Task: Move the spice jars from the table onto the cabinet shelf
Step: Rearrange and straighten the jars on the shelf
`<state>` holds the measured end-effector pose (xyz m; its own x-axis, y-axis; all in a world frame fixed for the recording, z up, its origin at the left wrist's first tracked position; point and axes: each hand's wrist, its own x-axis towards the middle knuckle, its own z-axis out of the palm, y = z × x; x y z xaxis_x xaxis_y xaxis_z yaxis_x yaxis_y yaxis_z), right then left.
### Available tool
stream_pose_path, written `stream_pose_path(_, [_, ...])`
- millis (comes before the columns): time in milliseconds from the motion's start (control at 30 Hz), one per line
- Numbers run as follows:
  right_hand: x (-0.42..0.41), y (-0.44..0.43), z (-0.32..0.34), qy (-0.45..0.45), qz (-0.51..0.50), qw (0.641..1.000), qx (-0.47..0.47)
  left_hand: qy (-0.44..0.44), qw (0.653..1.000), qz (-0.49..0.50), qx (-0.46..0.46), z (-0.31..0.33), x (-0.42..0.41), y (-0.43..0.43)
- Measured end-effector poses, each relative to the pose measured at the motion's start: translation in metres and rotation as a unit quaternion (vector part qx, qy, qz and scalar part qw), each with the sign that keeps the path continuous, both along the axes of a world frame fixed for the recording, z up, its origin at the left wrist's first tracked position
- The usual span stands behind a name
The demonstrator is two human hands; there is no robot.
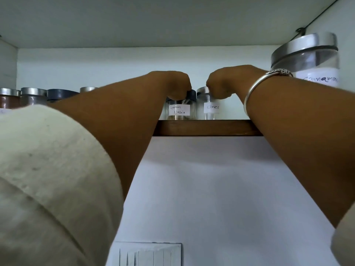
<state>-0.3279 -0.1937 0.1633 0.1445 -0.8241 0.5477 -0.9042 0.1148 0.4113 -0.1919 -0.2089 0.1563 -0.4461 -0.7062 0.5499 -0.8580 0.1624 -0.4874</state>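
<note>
1. A cream sleeve point(48, 179) fills the lower left, and the bare left forearm rises from it towards the shelf.
2. At the far left of the shelf stands a row of jars point(32, 96) with metal lids. The first holds something brown, and a dark-lidded one stands further along. The forearm hides the rest of the row.
3. Low on the white wall is a switch plate point(148, 254).
4. The left hand point(176, 85) is curled down over the dark lid of the Garam Masala jar point(180, 111), gripping it from above.
5. That jar stands upright at the front of the wooden shelf point(207, 128), its label facing out.
6. The right hand point(221, 87) is curled the same way round the silver lid of the Cloves jar point(210, 110). This jar stands upright just beside the first, on the same shelf.
7. A silver bangle point(255, 89) circles the right wrist.
8. At the far right is a larger Cinnamon jar point(307, 60) with a wide metal lid, its image blurred.
</note>
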Motion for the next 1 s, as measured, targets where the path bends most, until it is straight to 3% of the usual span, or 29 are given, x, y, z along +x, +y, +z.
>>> stream_pose_path(700, [0.000,-0.009,-0.007,-0.053,0.003,0.998,0.018,0.059,0.996,-0.056,0.028,-0.019,0.004,0.020])
stream_pose_path(833, [0.001,-0.003,-0.015,-0.071,0.004,0.997,0.006,0.079,0.993,-0.082,0.044,-0.021,0.005,0.020])
stream_pose_path(1000, [0.016,0.019,-0.029,-0.109,0.066,0.989,-0.069,0.165,0.974,-0.155,0.002,-0.021,0.001,0.029])
